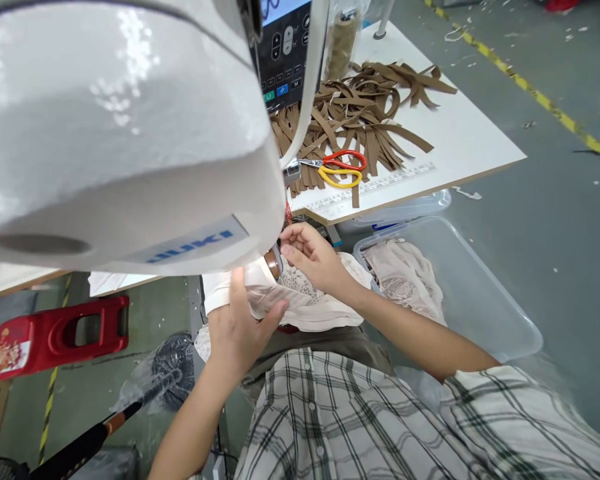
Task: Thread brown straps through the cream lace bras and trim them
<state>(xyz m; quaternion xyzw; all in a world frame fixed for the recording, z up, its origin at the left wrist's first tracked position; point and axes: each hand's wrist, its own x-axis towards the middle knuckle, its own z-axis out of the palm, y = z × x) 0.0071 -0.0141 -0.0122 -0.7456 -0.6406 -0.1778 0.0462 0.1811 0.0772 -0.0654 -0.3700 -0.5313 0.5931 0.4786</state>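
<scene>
A large white sewing machine head (130,153) fills the upper left and hides the needle area. Under its front edge, my left hand (240,330) lies on pale cream lace fabric (300,303), fingers stretched and thumb spread, fingertips partly hidden by the machine. My right hand (313,257) is beside the machine's right end, fingers curled with thumb and forefinger close together; whatever they pinch is too small to make out. Between the hands shows a brown part (271,264) of the machine. The fabric hangs over my lap.
Brown fabric strips (375,120) and red-and-yellow scissors (343,167) lie on the white table (460,127), near a control panel (287,60). A clear plastic bin (500,313) holds pale garments (405,277) at right. A red stool (60,337) stands at left.
</scene>
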